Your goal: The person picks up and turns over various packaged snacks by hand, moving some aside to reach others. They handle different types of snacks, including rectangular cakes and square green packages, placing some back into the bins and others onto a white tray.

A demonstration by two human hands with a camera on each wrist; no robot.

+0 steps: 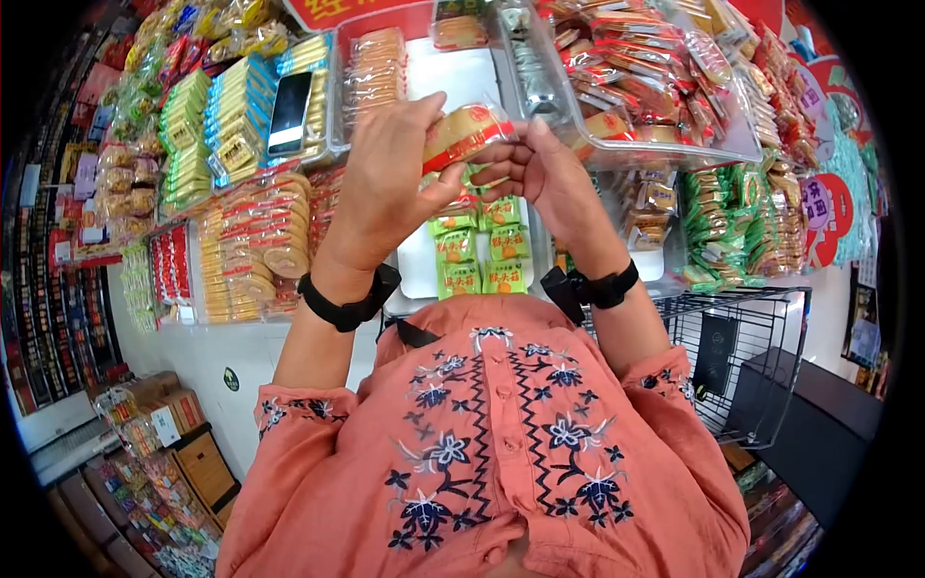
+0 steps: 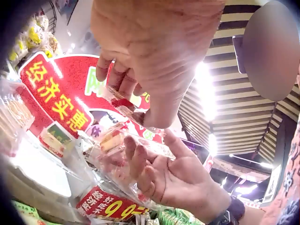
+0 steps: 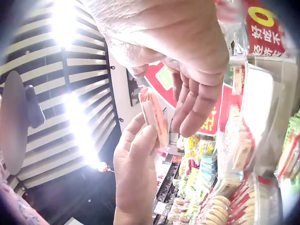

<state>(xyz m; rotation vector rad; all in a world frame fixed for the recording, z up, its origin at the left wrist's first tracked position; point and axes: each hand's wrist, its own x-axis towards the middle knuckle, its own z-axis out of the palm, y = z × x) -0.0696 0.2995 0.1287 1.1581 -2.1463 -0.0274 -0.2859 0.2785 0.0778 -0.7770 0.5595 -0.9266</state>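
Observation:
My left hand (image 1: 385, 178) grips a wrapped snack bar (image 1: 467, 133), fingers on its far side and thumb at its near edge. The snack is tan, in clear film with a red printed band. Beside its right end is my right hand (image 1: 554, 183), thumb tip right at the wrapper's end. In the left wrist view the right hand (image 2: 180, 183) has its palm turned up, with loosely bent fingers apart from the thumb. From the right wrist, the snack (image 3: 154, 115) stands upright in the left hand (image 3: 136, 159), below the right thumb. Green snack packets (image 1: 482, 260) lie below both hands.
A clear bin (image 1: 665, 149) of red-wrapped snacks stands at the right. Left of the hands, a phone (image 1: 290, 114) lies on blue and yellow packets. A tray wall (image 1: 336, 96) borders tan packs. A black wire cart (image 1: 761, 356) stands at lower right.

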